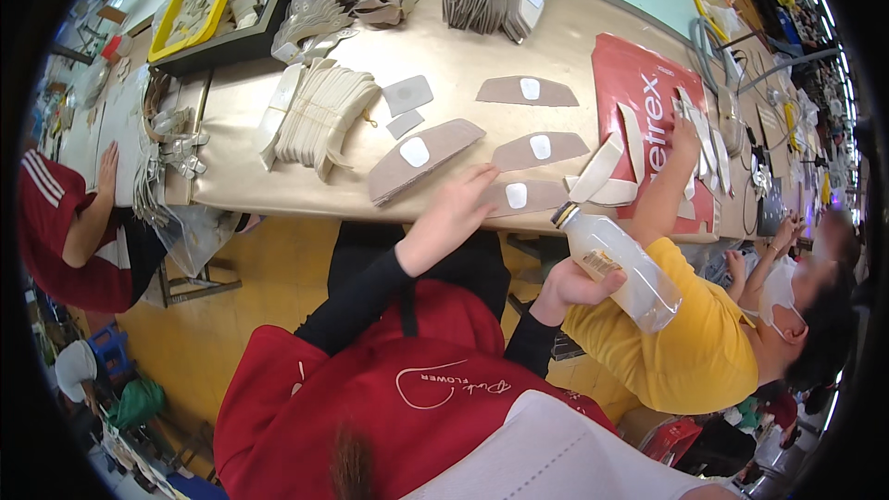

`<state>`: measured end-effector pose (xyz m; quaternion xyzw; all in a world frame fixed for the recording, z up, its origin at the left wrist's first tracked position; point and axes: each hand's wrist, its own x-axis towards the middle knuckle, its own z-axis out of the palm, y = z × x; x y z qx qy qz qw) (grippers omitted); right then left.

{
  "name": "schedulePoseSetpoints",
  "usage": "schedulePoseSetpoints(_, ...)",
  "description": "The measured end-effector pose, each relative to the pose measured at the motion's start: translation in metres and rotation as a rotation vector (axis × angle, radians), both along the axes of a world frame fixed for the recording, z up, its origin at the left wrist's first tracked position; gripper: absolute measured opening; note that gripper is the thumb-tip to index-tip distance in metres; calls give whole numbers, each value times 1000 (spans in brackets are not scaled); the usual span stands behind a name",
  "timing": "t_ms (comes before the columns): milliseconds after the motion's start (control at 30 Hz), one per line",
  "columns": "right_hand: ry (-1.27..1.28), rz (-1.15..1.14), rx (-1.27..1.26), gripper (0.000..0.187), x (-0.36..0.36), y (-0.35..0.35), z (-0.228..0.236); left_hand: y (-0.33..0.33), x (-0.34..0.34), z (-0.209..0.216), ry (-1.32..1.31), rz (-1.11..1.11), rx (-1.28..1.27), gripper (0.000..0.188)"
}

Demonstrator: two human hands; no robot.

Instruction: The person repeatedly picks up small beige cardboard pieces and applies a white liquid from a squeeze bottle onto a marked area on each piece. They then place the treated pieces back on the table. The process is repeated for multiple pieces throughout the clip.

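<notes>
The bottle [648, 292] is leaning in your right hand [583, 283], fingers wrapping it, near the bench [444, 63] edge; your left hand [456, 211] is hovering by the nearest taupe piece [550, 194], any pinch unclear. White patches [530, 89] are already marking four taupe pieces; two grey pieces [408, 94] are lying without.

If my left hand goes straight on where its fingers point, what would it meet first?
Your left hand would probably meet the middle brown piece in the column of three, though depth is unclear.
</notes>
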<state>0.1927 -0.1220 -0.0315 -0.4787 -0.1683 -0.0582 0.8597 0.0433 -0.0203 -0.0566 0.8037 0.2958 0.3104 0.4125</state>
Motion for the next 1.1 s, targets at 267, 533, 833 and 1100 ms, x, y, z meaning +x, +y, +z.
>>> schedulePoseSetpoints(267,106,97,9,50,-13,14,0,42,-75,10,246,504,94,46)
schedulePoseSetpoints(533,-295,30,-130,48,-24,20,-2,33,-73,13,-154,206,-278,20)
schedulePoseSetpoints(833,-469,351,-263,61,-46,11,4,1,-47,44,-372,-110,-1106,47)
schedulePoseSetpoints(1100,-824,373,-470,52,-40,4,10,-6,-50,64,-155,-215,-1081,48)
